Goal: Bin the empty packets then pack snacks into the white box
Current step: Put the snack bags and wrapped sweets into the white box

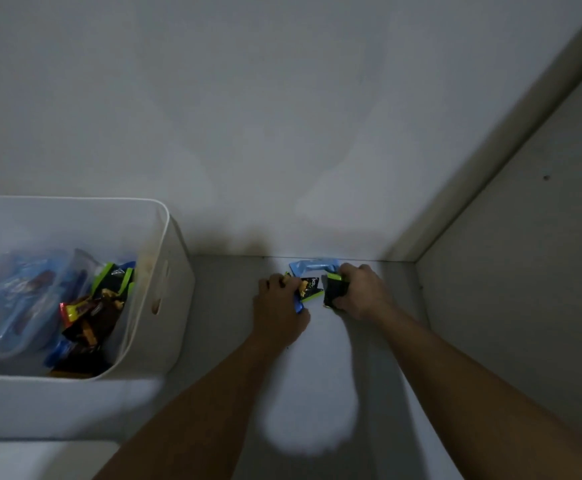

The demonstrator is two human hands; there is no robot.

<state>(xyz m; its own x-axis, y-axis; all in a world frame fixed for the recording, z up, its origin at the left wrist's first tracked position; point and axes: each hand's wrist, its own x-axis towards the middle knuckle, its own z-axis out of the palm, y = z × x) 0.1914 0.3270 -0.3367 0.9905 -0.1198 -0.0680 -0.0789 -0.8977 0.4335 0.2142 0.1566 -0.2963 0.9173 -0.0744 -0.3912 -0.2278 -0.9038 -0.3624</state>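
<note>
My left hand (279,306) grips a black and green snack packet (309,288) with a blue edge, low on the shelf floor near the back wall. Beside it, my right hand (360,292) is closed around another black and green packet (334,289). A light blue packet (312,265) lies just behind both hands against the wall. The white box (165,271) stands at the left, holding several snack packets (88,313) in black, green, blue and red, plus clear plastic bags.
The shelf floor (317,375) is pale grey, with a bright patch of light near my forearms. A side panel (525,271) closes the shelf on the right; the back wall (248,116) rises behind.
</note>
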